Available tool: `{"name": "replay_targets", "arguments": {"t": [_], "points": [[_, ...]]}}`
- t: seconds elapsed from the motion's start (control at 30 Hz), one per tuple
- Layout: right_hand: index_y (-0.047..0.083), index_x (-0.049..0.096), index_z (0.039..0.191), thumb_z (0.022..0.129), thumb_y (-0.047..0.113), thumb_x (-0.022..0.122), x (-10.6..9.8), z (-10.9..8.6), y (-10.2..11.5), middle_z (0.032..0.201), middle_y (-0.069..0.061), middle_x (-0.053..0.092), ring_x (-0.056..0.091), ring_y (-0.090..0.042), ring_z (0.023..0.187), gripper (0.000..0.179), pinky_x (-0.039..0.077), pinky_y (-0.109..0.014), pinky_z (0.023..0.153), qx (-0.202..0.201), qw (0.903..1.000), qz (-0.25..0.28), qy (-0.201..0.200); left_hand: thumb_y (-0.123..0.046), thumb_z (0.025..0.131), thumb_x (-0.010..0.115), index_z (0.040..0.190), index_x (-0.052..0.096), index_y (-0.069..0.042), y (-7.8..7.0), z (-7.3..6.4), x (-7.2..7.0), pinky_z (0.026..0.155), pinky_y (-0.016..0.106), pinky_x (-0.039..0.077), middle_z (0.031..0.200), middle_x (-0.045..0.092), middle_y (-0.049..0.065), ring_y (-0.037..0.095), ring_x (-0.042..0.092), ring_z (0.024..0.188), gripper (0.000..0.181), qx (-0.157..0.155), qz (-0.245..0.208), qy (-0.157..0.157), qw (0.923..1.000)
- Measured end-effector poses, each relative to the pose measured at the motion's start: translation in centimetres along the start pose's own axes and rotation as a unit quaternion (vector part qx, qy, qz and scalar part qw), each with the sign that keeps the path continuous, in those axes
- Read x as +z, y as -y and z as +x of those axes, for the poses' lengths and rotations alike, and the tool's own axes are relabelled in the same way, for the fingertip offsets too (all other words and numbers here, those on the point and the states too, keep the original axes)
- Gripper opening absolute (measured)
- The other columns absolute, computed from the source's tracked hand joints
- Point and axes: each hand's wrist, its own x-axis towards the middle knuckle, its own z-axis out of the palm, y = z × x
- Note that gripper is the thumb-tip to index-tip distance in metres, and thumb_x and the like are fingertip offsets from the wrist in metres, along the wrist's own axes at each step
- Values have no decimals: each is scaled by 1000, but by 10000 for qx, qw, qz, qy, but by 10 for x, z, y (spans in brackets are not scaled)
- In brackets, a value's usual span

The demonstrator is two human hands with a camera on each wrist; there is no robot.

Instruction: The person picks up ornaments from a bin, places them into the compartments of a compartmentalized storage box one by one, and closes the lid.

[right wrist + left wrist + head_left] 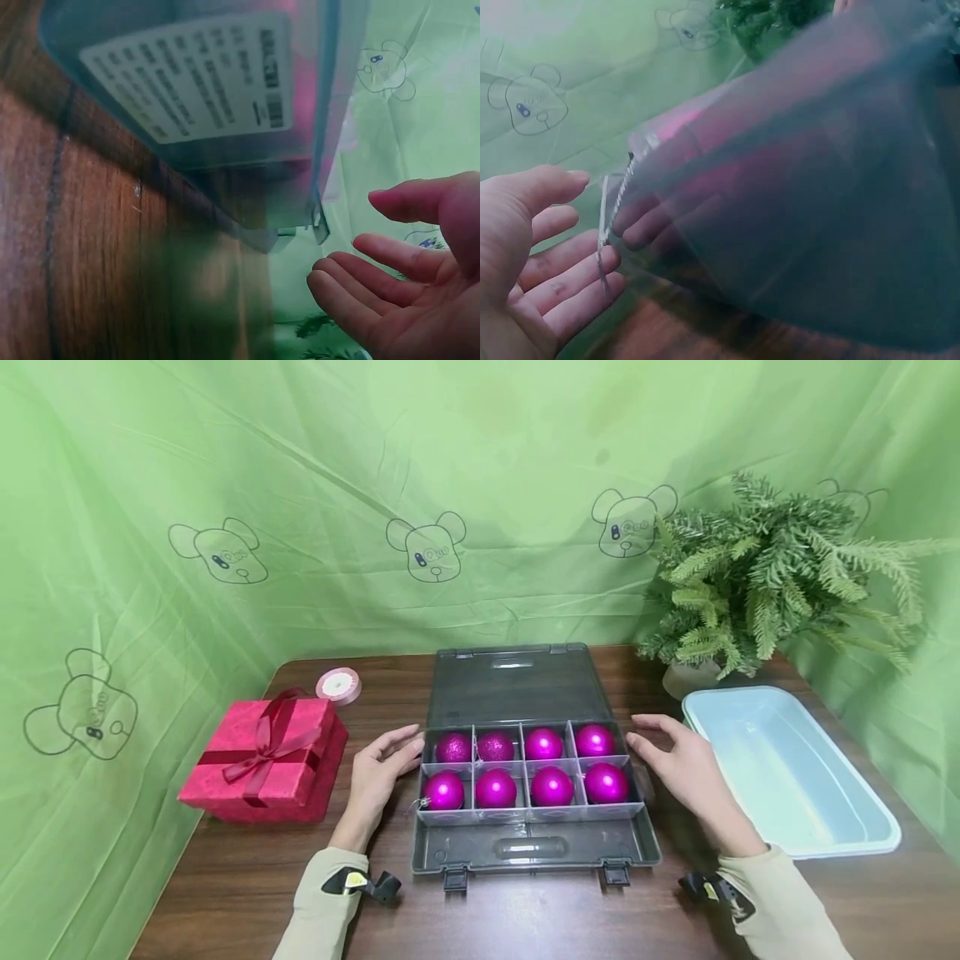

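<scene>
Head view: one grey translucent case (471, 850), lid (517, 689) laid open toward the green backdrop (517, 585), on the surface (540, 914) in front of you. Contents: eight magenta baubles (551, 787), one per compartment, two rows of four. Left hand (372, 783): beside the case's left edge, fingers apart, gripping nothing; contact cannot be told. Right hand (693, 774): just off the right edge, thumb and fingers apart, gripping nothing. To your left: one red gift box (225, 781), one pink ribbon spool (339, 686). To your right: one pale blue tray (791, 768), one potted fir (765, 585). Handling notes, by judgement: if you square the case, press evenly from both sides and keep it flat, since the round baubles could roll from their places. Tuck the silver hanger (423, 802) at the near left compartment inward, lest it catch your fingers.
</scene>
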Motion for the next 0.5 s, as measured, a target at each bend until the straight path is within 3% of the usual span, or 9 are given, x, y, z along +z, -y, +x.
{"name": "replay_targets", "arguments": {"t": [0.1, 0.3, 0.4, 0.5], "points": [[-4, 65, 137, 105, 21, 71, 2, 6, -4, 125, -25, 72, 72, -40, 111, 41, 52, -25, 94, 245, 9995, 178, 133, -8, 97, 80, 133, 69, 8, -2, 4, 2, 90, 40, 62, 126, 72, 27, 24, 76, 107, 40, -28, 10, -16, 10000], [-5, 63, 140, 106, 25, 68, 8, 16, -7, 130, -27, 70, 69, -44, 117, 46, 51, -55, 102, 406, 9987, 204, 222, -6, 99, 76, 140, 62, 11, -1, 15, 3, 91, 37, 61, 131, 69, 29, 21, 75, 108, 46, -222, -60, -28, 9997], [-5, 63, 140, 106, 26, 68, 10, 21, -9, 131, -26, 70, 69, -43, 117, 46, 51, -53, 102, 475, 9985, 160, 235, -4, 100, 74, 141, 61, 11, 0, 20, 4, 91, 36, 61, 131, 68, 30, 20, 75, 106, 45, -334, -95, -16, 9994], [-4, 63, 140, 107, 27, 66, 14, 24, -10, 129, -25, 71, 72, -38, 111, 46, 54, -42, 94, 603, 9978, 153, 234, -4, 100, 74, 140, 62, 10, 0, 23, 5, 90, 36, 62, 131, 68, 31, 18, 75, 103, 43, -442, -118, -23, 9990]]}}
